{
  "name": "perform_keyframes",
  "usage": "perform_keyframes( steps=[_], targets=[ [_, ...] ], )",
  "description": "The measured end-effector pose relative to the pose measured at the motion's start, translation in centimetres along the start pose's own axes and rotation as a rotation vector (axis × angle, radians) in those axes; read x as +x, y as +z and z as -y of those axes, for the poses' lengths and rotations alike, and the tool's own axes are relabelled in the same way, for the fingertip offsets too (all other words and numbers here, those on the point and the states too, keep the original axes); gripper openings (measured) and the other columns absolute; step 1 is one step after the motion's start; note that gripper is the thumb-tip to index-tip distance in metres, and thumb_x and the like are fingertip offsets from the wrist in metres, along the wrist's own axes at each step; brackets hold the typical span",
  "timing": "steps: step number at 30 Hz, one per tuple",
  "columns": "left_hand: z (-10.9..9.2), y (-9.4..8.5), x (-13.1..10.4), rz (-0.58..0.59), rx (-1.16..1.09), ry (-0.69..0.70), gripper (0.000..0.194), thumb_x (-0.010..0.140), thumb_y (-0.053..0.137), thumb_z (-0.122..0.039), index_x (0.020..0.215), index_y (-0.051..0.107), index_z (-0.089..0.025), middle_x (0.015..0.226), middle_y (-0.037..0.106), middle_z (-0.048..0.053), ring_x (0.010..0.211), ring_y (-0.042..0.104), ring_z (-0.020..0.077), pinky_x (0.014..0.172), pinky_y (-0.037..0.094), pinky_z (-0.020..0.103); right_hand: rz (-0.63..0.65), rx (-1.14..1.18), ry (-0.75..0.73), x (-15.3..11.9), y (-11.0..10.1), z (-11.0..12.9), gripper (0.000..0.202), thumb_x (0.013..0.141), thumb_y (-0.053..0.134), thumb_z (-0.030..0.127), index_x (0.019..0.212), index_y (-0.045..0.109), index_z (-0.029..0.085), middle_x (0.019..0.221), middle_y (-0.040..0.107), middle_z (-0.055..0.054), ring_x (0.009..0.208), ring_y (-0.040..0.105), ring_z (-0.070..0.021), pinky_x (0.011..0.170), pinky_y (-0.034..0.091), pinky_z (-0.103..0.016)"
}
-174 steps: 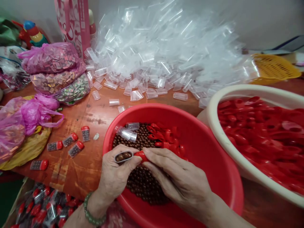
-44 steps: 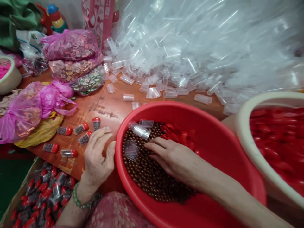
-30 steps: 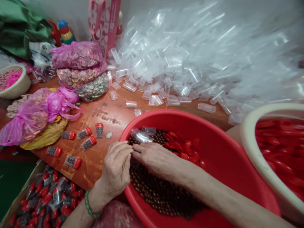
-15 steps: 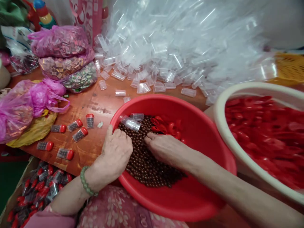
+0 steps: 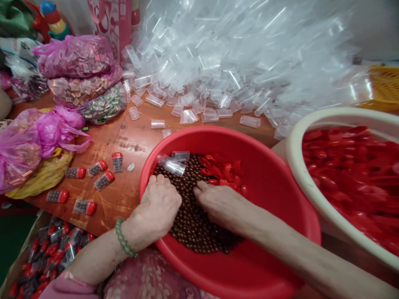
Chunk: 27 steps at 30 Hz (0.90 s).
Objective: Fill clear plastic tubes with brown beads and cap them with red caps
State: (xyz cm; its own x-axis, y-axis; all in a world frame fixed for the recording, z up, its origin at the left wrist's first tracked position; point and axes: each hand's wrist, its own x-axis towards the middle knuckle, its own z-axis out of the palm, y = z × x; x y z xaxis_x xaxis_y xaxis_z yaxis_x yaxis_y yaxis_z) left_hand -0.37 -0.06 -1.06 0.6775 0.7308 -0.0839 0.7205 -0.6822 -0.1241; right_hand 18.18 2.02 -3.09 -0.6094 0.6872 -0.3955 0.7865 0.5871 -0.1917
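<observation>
Between the curled left hand (image 5: 160, 205) and bunched right hand (image 5: 220, 203), both grips' contents hidden, glossy round brown beads (image 5: 188, 222) lie in the wide red plastic basin (image 5: 268, 182) by the reddish-brown desk's (image 5: 107, 141) near edge.

No lettering, brand or number can be read. The pink patterned carrier bag (image 5: 110, 27) at the back bears a small pale block (image 5: 122, 9) on its side panel, too blurred to make out. The bottle (image 5: 135, 18) beside it shows faint pale marks, likewise illegible. Any print on the small pieces (image 5: 93, 60) inside the stacked plastic bags (image 5: 46, 56) is too tiny to tell.
</observation>
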Motion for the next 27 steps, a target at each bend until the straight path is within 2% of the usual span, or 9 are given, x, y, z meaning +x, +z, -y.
perform_keyframes(
  steps=[3,6,8,11,14,18,21,23,27],
  targets=[
    [-0.1,1.0,-0.1,-0.064,0.032,0.021,0.036,0.087,0.041,-0.009,0.117,0.057,0.003,0.117,0.061,0.025,0.114,0.055,0.0372,0.096,0.038,0.048,0.021,0.043,-0.069,1.3,0.5,1.5,0.030,0.071,0.041,-0.007,0.084,0.065,0.006,0.080,0.064,-0.018,0.072,0.065,-0.0254,0.062,0.049,-0.033],
    [0.0,1.5,0.4,-0.025,-0.027,-0.017,0.030,0.086,0.042,-0.009,0.108,0.061,-0.001,0.109,0.064,0.024,0.105,0.058,0.0342,0.089,0.042,0.045,0.026,0.133,-0.128,2.3,0.9,1.9,0.033,0.068,0.051,-0.003,0.097,0.064,0.007,0.093,0.065,-0.016,0.083,0.065,-0.0235,0.074,0.051,-0.031],
    [0.1,1.1,0.9,0.007,-0.066,-0.047,0.025,0.084,0.043,-0.008,0.099,0.063,-0.003,0.099,0.065,0.022,0.095,0.060,0.0315,0.082,0.044,0.042,0.014,0.205,-0.138,2.3,1.1,1.5,0.031,0.071,0.056,0.002,0.102,0.062,0.008,0.099,0.065,-0.015,0.087,0.065,-0.0221,0.080,0.051,-0.031],
    [0.3,0.2,1.5,0.019,-0.090,-0.089,0.023,0.083,0.042,-0.005,0.094,0.062,-0.003,0.091,0.063,0.020,0.087,0.058,0.0302,0.076,0.045,0.041,-0.023,0.316,-0.131,1.5,0.8,0.7,0.019,0.083,0.059,0.016,0.101,0.061,0.010,0.097,0.066,-0.013,0.089,0.065,-0.0213,0.081,0.051,-0.031],
    [0.4,-0.5,1.9,0.036,-0.117,-0.119,0.022,0.083,0.043,-0.005,0.095,0.061,-0.003,0.089,0.062,0.019,0.085,0.058,0.0301,0.073,0.047,0.041,-0.083,0.426,-0.136,0.1,0.1,0.1,0.027,0.087,0.060,0.024,0.112,0.058,0.012,0.103,0.067,-0.011,0.095,0.064,-0.0199,0.086,0.051,-0.031],
    [0.8,-0.8,2.1,0.048,-0.191,-0.152,0.028,0.082,0.042,-0.002,0.103,0.060,-0.002,0.098,0.062,0.020,0.093,0.058,0.0311,0.078,0.050,0.044,-0.257,0.728,-0.127,-2.0,-0.8,-0.1,0.036,0.089,0.059,0.025,0.123,0.055,0.016,0.115,0.066,-0.010,0.108,0.061,-0.0197,0.096,0.047,-0.035],
    [1.4,-1.0,1.8,-0.022,-0.363,-0.169,0.040,0.080,0.042,0.000,0.117,0.055,-0.004,0.117,0.060,0.020,0.107,0.057,0.0296,0.092,0.049,0.045,-0.345,0.819,-0.106,-3.0,-1.2,-0.2,0.037,0.088,0.060,0.025,0.124,0.057,0.017,0.115,0.067,-0.010,0.110,0.061,-0.0207,0.096,0.048,-0.037],
    [1.7,-1.3,1.2,-0.073,-0.576,-0.117,0.048,0.081,0.043,-0.002,0.128,0.048,-0.006,0.130,0.055,0.018,0.120,0.052,0.0262,0.103,0.044,0.043,-0.382,0.820,-0.122,-3.4,-1.4,-0.2,0.038,0.087,0.060,0.024,0.124,0.057,0.018,0.117,0.067,-0.010,0.111,0.061,-0.0203,0.097,0.047,-0.037],
    [1.8,-2.2,0.2,-0.022,-0.994,0.012,0.065,0.081,0.050,-0.011,0.143,0.032,-0.009,0.147,0.043,0.016,0.137,0.039,0.0231,0.115,0.032,0.041,-0.458,0.805,-0.213,-3.6,-2.1,0.0,0.038,0.089,0.058,0.023,0.127,0.055,0.018,0.121,0.066,-0.011,0.109,0.062,-0.0181,0.095,0.048,-0.033]
  ],
)
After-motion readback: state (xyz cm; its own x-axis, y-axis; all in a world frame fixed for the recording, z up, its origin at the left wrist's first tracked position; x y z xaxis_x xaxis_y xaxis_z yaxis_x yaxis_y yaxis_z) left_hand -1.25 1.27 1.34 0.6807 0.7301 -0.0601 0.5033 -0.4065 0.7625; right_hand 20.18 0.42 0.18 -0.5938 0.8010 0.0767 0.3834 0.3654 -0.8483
